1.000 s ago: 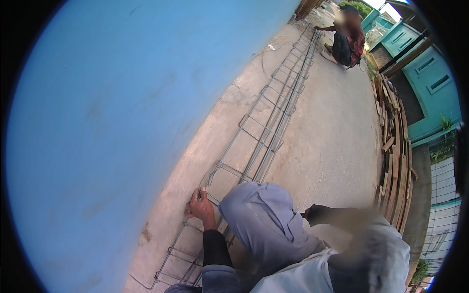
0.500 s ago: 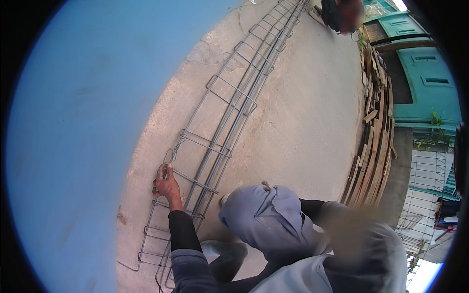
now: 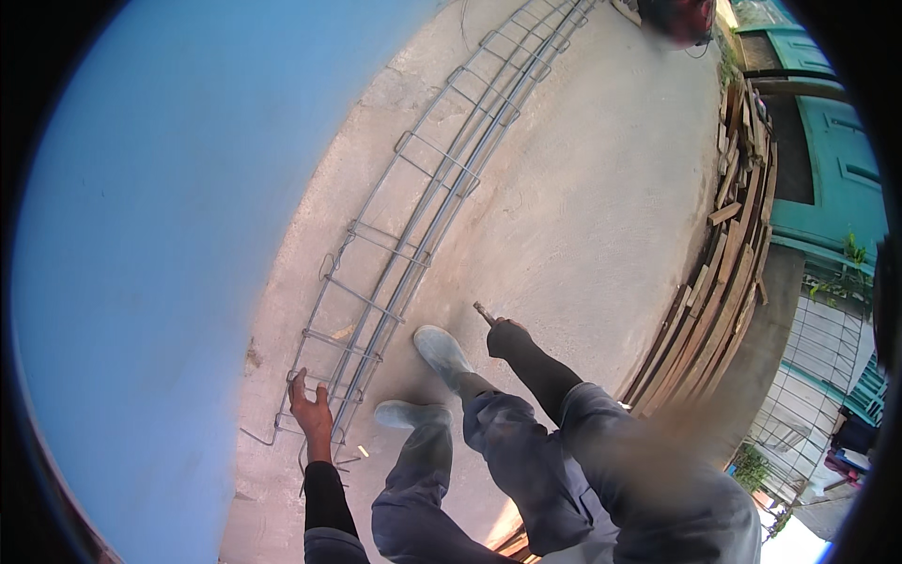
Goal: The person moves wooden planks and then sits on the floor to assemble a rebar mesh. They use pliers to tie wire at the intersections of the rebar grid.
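A long steel rebar cage, made of lengthwise bars joined by rectangular stirrups, lies on the concrete floor. My left hand is over its near end, by the last stirrups, with thumb and fingers apart and nothing seen between them. Whether the fingertips touch the bar is unclear. A thin wire loop sticks out from the cage's left bar, farther along. To the right of the cage, my right hand is closed around a short metal hand tool; only its tip shows, so its kind is unclear.
A plain blue wall runs along the left. Stacked wooden planks line the right side, before a turquoise structure and wire mesh. My grey boots stand beside the cage. A dark red object is at the far end.
My left hand has left the wire loop and moved back toward the cage's near end, its fingers spreading. My legs have straightened from a crouch, and my right hand with the tool has come into view.
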{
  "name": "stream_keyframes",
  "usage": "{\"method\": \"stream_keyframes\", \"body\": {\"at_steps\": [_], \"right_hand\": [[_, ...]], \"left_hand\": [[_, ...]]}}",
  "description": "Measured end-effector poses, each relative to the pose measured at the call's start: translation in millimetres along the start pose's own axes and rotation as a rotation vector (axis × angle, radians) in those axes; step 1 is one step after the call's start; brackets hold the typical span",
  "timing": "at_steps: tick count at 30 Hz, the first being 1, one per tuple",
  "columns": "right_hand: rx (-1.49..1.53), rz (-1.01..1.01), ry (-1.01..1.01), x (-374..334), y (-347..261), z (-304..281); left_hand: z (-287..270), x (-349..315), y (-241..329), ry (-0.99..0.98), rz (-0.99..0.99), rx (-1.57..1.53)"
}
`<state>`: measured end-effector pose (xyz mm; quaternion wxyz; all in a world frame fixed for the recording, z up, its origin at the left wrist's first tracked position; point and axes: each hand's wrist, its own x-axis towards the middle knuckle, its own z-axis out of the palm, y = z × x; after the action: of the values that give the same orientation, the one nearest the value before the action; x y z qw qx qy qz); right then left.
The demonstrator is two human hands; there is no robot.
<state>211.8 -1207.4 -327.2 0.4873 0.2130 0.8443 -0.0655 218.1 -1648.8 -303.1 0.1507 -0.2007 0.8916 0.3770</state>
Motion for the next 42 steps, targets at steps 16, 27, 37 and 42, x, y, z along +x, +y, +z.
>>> {"method": "stream_keyframes", "body": {"at_steps": [16,27,37,42], "right_hand": [[-0.373,-0.620,0.206,-374.0,246.9,-39.8],[-0.272,-0.681,0.436,-358.4,370.4,-94.5],[0.591,0.088,1.129,-236.8,354.6,-846.9],[0.324,-0.008,0.971,-313.3,316.1,-933.0]], "left_hand": [[-118.3,-293.5,128.8,-0.363,-0.462,-0.424],[-126.5,-243.3,200.7,-0.275,-0.463,-0.364],[-135.3,-186.9,386.5,-0.132,-0.327,-0.280],[-194.9,-250.4,353.7,0.094,-0.326,-0.352]]}}
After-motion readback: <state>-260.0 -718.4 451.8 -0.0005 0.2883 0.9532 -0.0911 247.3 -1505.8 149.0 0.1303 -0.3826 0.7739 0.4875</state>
